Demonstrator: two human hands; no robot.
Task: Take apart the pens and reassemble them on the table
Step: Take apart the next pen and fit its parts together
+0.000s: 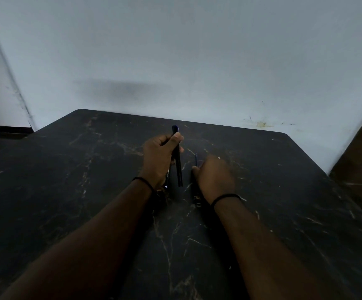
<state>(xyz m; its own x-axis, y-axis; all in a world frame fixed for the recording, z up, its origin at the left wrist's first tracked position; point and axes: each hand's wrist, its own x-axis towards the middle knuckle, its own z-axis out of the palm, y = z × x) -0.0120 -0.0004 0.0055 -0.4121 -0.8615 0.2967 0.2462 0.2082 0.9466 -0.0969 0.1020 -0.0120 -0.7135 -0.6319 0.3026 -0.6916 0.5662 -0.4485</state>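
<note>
Dark marble-patterned table (262, 191): left hand (158, 161) fingers clenched around a slim dark-blue plastic pen barrel (177, 161) held above it; right hand (214, 178) pinching a thin blue refill (195, 160).

A dark marble-patterned table (89, 191) with pale veins fills the lower view, its far edge against a pale wall (197, 50). A yellowish stain (262, 124) marks the wall low at the right. A brown wooden panel (361, 152) stands at the right edge.
</note>
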